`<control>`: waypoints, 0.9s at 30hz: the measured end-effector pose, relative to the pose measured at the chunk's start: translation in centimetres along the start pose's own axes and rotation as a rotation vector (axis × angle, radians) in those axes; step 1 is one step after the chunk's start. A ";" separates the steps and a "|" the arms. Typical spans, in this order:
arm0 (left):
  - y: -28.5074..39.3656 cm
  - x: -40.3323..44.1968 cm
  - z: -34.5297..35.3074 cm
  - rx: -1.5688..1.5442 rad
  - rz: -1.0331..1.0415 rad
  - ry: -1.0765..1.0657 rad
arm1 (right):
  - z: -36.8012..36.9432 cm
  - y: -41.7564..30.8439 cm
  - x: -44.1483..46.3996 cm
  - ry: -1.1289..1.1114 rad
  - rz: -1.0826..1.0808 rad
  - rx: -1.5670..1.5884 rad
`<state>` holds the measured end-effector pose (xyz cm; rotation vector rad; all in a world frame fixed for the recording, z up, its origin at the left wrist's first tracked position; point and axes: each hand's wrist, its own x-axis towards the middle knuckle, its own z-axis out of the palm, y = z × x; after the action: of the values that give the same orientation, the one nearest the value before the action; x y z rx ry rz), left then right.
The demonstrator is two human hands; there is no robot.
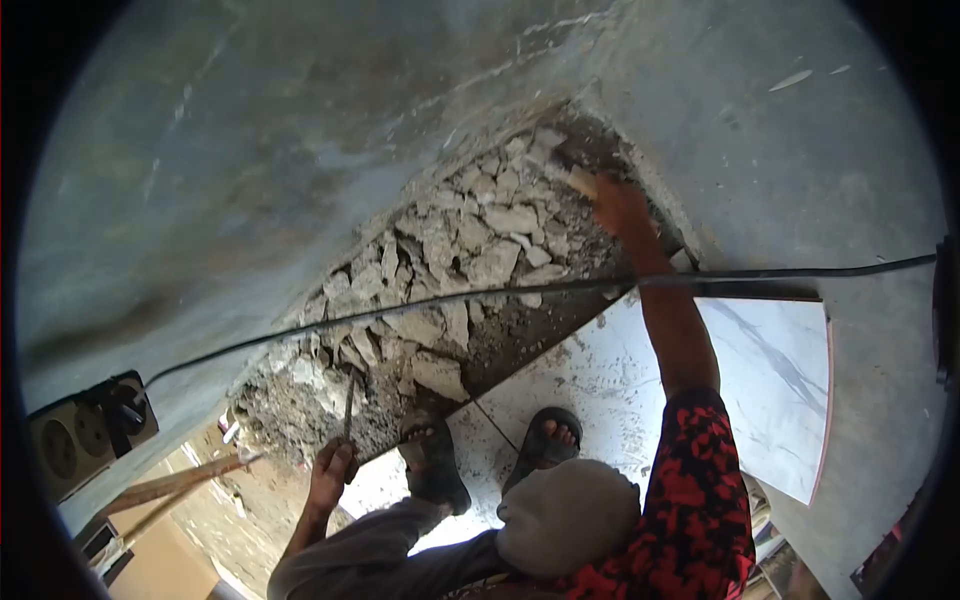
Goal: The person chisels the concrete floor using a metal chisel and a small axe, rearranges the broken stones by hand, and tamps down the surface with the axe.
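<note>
A thin metal rod (pixel 349 405), perhaps a chisel, stands nearly upright in my left hand (pixel 331 473), its top end against the rubble. Near the far corner of the broken area, my right hand (pixel 622 207) is closed on a tool with a pale wooden handle (pixel 582 182). The tool's head is too blurred against the grey debris to name. Broken concrete chunks (pixel 490 262) and loose grit lie between the two hands, in a long triangular patch bordered by smooth grey surfaces.
A black cable (pixel 560 287) crosses over the rubble and my right forearm. Power sockets (pixel 85 430) are at the left edge. Marble-patterned tiles (pixel 765 375) lie at the right. Two sandalled feet (pixel 435 465) stand by the rubble. A wooden stick (pixel 185 482) lies at lower left.
</note>
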<state>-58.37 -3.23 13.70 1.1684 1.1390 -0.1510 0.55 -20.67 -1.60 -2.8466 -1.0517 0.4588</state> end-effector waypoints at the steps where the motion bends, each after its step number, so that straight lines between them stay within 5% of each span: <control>1: 0.2 -0.3 0.3 -0.002 -0.015 0.017 | 0.6 0.4 0.6 -0.056 0.098 0.030; 6: 0.4 -0.1 0.1 0.010 0.041 -0.048 | -0.4 -0.3 1.3 -0.030 0.265 0.116; 9: 0.1 0.2 0.3 0.006 0.006 -0.012 | 0.5 0.8 -0.5 0.050 0.089 0.016; 11: 0.7 0.2 0.6 -0.011 -0.013 -0.007 | 2.3 2.3 2.1 -0.026 0.356 0.120; 17: 0.4 0.4 0.3 0.033 0.003 -0.047 | -2.0 -0.9 -1.0 0.019 0.136 0.154; 21: 0.9 0.3 0.4 0.096 0.018 -0.068 | 1.0 0.7 1.9 -0.012 0.266 0.224; 24: 0.7 0.1 0.0 0.052 0.038 -0.078 | -0.4 -0.2 1.5 0.042 0.120 0.156; 27: 0.1 -0.1 0.3 0.010 0.006 -0.027 | 0.3 -0.3 2.0 -0.053 0.281 0.199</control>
<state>-58.14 -3.47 13.82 1.1751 1.1123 -0.1675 1.72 -19.20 -2.37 -2.8222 -0.5743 0.6224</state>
